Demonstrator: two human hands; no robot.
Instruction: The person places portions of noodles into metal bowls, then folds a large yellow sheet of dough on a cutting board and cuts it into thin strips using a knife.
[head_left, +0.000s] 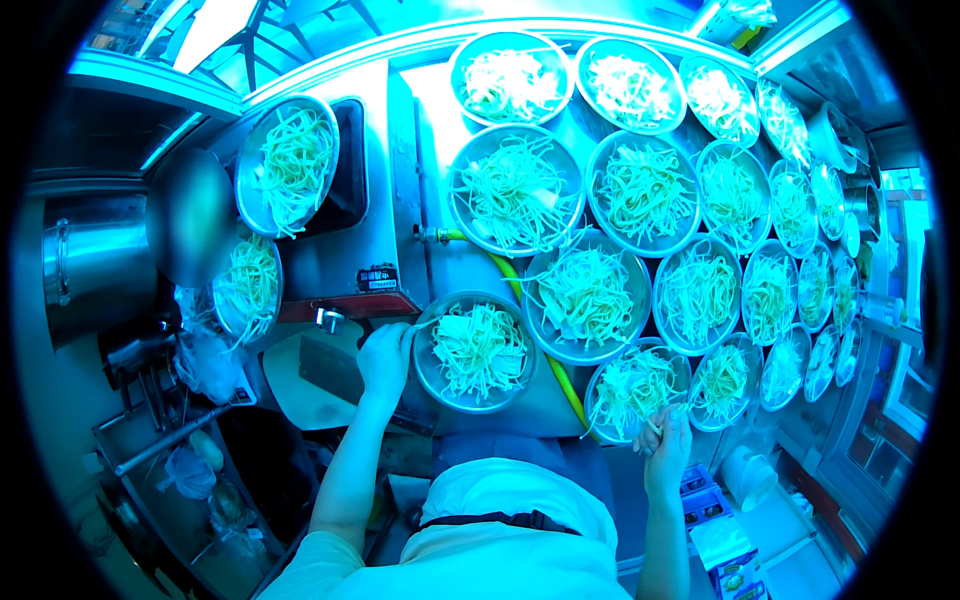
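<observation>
At the left rim of a metal bowl (426, 375) heaped with pale noodle-like strands (480, 349), my left hand (382, 364) pinches the end of one strand. The strand reaches over the rim. My right hand (666, 442) is at the near edge of another bowl (600, 420) of strands (637, 382), its fingers curled around what looks like a pale strand. The fingers hide part of that piece. Flat pale pieces lie among the strands in the left-hand bowl. Below my left wrist are a cutting board (289, 375) and a cleaver-like blade (330, 371).
Several filled bowls (517, 187) crowd the counter in rows. A yellow hose (561, 379) runs between them. Left stand a metal cabinet (345, 262) with a knob (330, 320), a filled bowl (289, 165) on top, and a large metal pot (105, 262). Plastic bags (210, 367) hang nearby.
</observation>
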